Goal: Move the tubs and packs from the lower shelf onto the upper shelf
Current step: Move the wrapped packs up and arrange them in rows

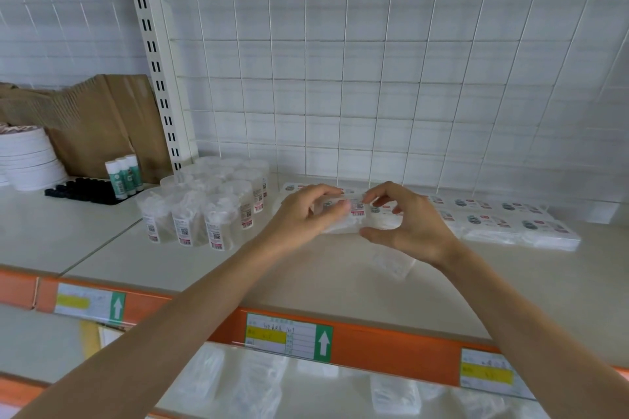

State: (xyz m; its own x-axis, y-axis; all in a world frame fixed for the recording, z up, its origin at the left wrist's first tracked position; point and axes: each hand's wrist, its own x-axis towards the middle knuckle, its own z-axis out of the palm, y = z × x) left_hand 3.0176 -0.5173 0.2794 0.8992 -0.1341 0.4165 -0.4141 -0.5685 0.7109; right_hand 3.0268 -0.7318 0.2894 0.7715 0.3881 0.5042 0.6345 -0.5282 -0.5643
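Far left, next bay: a stack of white paper bowls, brown cardboard and three glue sticks; none of it looks like part of this job.
Tubs: a tight cluster of clear, labelled tubs stands upright on the upper shelf, just right of the slotted post; this share looks done.
Left hand: its grip is closed, fingers curled over the left end of the held pack.
Held pack: a flat clear pack with a red-and-white label, low over the upper shelf between the tubs and the row; whether it already touches the shelf cannot be told.
Right hand: grip closed on the pack's right end, thumb below and fingers above.
Row of packs: flat labelled packs lie side by side along the back, running right from the hands; already placed.
Lower shelf: below the orange price rail, several clear packs lie waiting; no tubs show there.
Progress: well along, I judge; tubs seem finished, this pack is being set down, and the packs below remain.
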